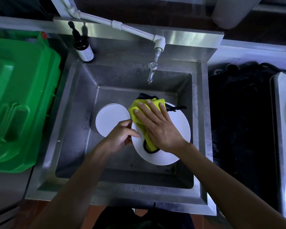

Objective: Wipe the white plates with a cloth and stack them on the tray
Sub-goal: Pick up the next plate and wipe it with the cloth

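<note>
Both forearms reach in over the near rim of the steel sink (45,164), and the hands meet above the basin. Nearest, the left hand (120,136) grips the left edge of the plate being wiped (177,133), its fingers curled round the rim, thumb on top. Just beyond and to its right, the right hand (157,126) lies flat with fingers spread, pressing the yellow cloth (135,113) onto the plate's face. That plate appears held up off the sink floor at a tilt, so the hold is the weak point: a hard push from the cloth against a one-sided grip could, I judge, twist the plate loose and drop it into the basin or onto the second white plate (111,119), which lies just left of the left fingers, possibly a small stack. A dark, black-edged fold trails from the cloth past the right fingertips and could snag. Farther off, the tap (152,71) hangs over the basin beyond the right fingers, in the way of any high lift. A brown bottle (83,47) stands on the far left ledge. The metal tray (284,129) lies well right of the right hand, across dark cloth on the counter (238,113); a green bin (20,96) sits far left.
</note>
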